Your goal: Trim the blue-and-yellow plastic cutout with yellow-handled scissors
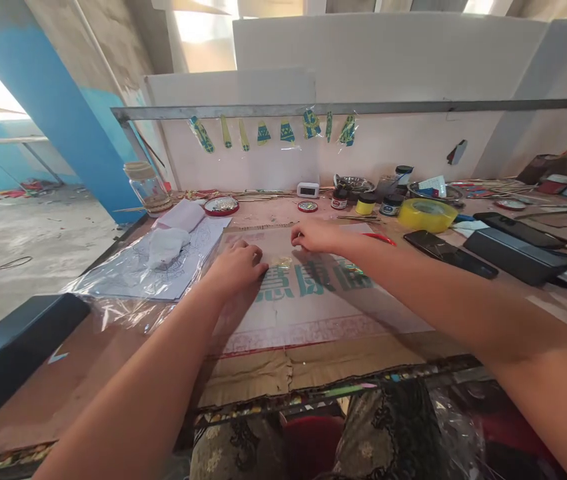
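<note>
A pale printed sheet [313, 327] with large green Chinese characters [316, 283] lies on cardboard [253, 373] in front of me. Palm down, my left hand [240, 267] rests on the sheet's left part, its fingers loosely bent and apart, holding nothing I can see. My right hand [310, 237] hovers over the sheet's upper middle with thumb and fingertips pinched together; whatever is between them is too small to name. A small shiny yellowish piece [283, 263] lies between my hands. Red-handled tool [380, 238] shows partly behind my right forearm.
Papers under clear film [163, 267] with a white cloth [167, 248] lie left. A glass jar [146, 187], paint jars [365, 203] and a yellow tape roll [427, 215] stand behind. A phone [448, 253] and black boxes [518, 255] lie right. Cut pieces [263, 133] hang from a rail.
</note>
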`<state>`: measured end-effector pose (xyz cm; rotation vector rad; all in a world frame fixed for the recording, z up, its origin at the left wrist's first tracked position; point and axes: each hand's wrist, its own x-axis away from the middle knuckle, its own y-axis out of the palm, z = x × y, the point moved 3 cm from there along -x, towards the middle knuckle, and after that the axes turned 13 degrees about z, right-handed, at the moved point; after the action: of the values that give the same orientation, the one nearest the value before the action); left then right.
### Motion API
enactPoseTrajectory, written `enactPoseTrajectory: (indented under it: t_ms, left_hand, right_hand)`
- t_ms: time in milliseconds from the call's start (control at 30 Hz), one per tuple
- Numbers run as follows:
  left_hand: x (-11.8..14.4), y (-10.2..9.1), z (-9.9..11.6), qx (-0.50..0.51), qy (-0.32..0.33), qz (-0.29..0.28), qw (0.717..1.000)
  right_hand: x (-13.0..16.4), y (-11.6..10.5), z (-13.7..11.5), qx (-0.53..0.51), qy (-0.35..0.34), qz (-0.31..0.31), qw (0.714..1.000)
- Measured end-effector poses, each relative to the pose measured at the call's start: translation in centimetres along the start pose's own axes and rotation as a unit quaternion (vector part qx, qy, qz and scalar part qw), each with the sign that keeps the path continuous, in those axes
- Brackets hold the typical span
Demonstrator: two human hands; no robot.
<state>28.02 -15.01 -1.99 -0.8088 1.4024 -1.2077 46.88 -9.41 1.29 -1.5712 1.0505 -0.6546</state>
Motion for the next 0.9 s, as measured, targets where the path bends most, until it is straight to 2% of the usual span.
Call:
enactPoseTrajectory:
  t_ms: [133,200,267,300,367,467,600,700,767,833,900]
  left_hand:
    - [0.0,0.0,-0.1,0.007,0.002,0.009,1.000]
    - [-0.1,-0.1,-0.2,0.015,0.001,0.016,1.000]
    - [-0.2,-0.2,-0.3,0.022,-0.005,0.022,0.999]
    - [-0.3,-0.2,-0.3,0.025,-0.009,0.024,0.999]
    - [-0.4,-0.4,-0.1,0.037,-0.022,0.032,0.999]
    - [-0.4,-0.8,0.2,0.067,-0.048,0.053,0.995]
    - [-0.3,-1.0,0.6,0.096,-0.047,0.054,0.993]
    - [0.1,-1.1,1.4,0.111,-0.034,0.057,0.992]
    - [0.6,-1.1,2.8,0.120,-0.027,0.068,0.990]
    - [1.3,-0.8,5.2,0.148,-0.016,0.065,0.987]
    - [2.0,-0.3,8.0,0.221,-0.009,0.034,0.975]
  right_hand:
    - [3.1,-3.5,2.2,0.015,0.030,0.089,0.996]
    - [4.9,-5.4,4.1,0.052,0.052,0.161,0.984]
    - [6.4,-6.4,6.6,0.099,0.104,0.186,0.972]
    - [6.9,-6.5,7.9,0.126,0.123,0.180,0.968]
    - [7.5,-5.9,10.2,0.147,0.144,0.118,0.972]
    - [7.6,-4.3,12.3,0.136,0.146,0.090,0.976]
    - [7.2,-2.6,13.0,0.084,0.091,0.048,0.991]
    - [7.1,-2.0,12.9,0.036,0.064,0.040,0.997]
    - [7.1,-1.6,12.9,0.003,0.063,0.037,0.997]
    - [7.0,-1.2,12.9,-0.027,0.070,0.034,0.997]
    - [6.9,-0.9,12.8,-0.055,0.077,0.040,0.995]
